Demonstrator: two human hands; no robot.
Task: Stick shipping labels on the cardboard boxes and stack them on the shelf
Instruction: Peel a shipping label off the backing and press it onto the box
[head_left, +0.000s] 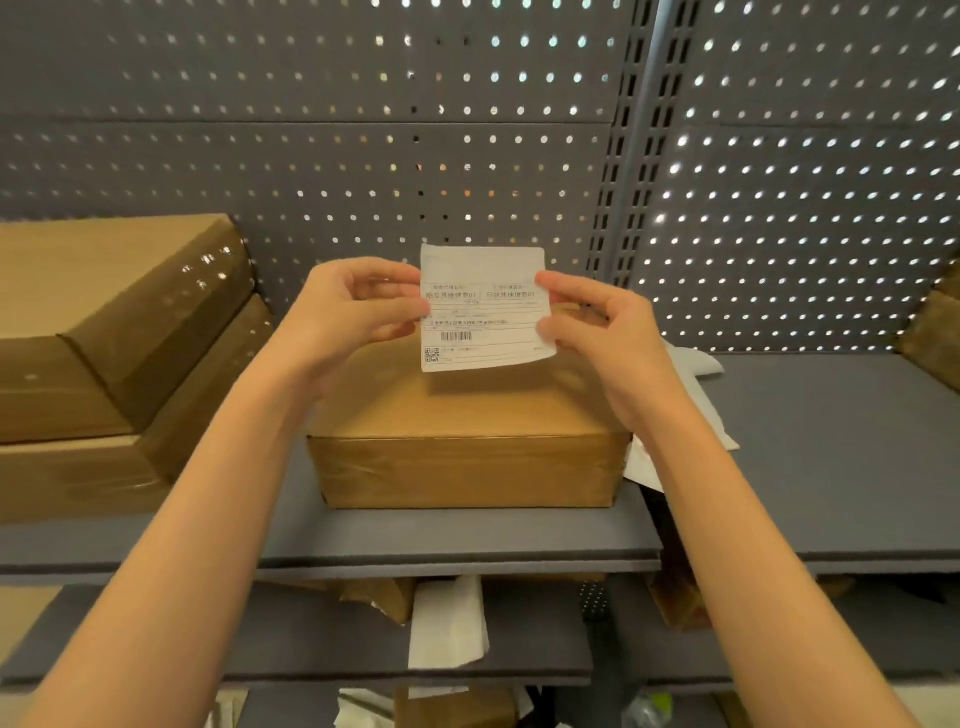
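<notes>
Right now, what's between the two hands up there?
The shipping label. The left hand pinches its left edge and the right hand pinches its right edge, above the cardboard box. The head view shows it.

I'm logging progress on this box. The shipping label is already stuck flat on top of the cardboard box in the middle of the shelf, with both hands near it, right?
Not quite. The shipping label is not stuck on yet: the head view shows the left hand and right hand pinching its side edges, holding it up above the cardboard box in the middle of the shelf.
</notes>
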